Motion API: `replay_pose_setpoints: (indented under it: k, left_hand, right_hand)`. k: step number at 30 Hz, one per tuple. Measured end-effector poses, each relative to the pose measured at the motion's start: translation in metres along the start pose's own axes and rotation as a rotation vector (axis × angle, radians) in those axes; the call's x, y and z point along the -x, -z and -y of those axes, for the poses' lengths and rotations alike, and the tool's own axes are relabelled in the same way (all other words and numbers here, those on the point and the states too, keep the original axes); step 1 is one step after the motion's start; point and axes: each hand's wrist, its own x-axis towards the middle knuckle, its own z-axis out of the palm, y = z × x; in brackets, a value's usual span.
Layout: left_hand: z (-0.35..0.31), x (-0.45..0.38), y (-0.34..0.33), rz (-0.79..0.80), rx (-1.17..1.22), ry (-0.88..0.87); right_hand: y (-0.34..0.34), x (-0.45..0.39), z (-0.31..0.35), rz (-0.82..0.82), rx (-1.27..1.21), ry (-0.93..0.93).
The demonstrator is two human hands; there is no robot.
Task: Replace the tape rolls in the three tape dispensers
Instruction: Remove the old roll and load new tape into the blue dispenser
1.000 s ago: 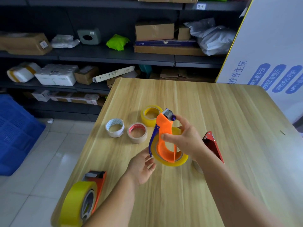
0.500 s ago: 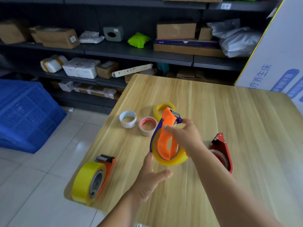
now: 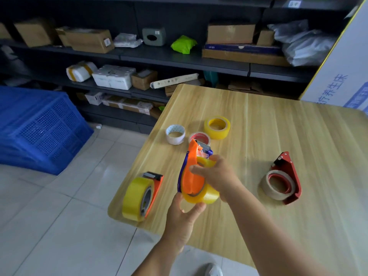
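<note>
Orange dispenser held up over the table edge, both hands on it, old roll about to come out.

Right hand (image 3: 217, 176) wraps the orange dispenser (image 3: 192, 172) from the far side, fingers curled round frame and roll; it likely steadies the frame so the other hand can work. Left hand (image 3: 184, 218) comes from below, thumb and fingers closing on the lower rim of the yellow roll (image 3: 201, 196), seemingly to pull it off the hub. Three spare rolls stand together further back: white roll (image 3: 175, 134), red-core roll (image 3: 199, 137), small yellow roll (image 3: 217, 127), within reach for refitting. Second dispenser (image 3: 142, 198) lies at the near left edge, red dispenser (image 3: 282, 180) well to the right, both loaded and untouched.
</note>
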Motion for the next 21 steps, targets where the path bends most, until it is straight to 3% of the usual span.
replay_pose_setpoints:
  k: [6,10,17,21]
  left_hand:
    - [0.020,0.031,0.020,0.005,-0.010,0.036]
    - [0.030,0.041,0.021,0.024,0.055,0.161]
    - [0.039,0.054,0.025,0.055,0.174,0.300]
    - [0.041,0.057,0.034,0.095,0.233,0.404]
  right_hand:
    - [-0.032,0.021,-0.024,-0.061,0.184,-0.052]
    - [-0.040,0.030,-0.035,-0.111,0.274,-0.113]
    - [-0.049,0.035,-0.046,-0.100,0.216,-0.212]
    - [-0.053,0.038,-0.044,-0.010,-0.030,-0.259]
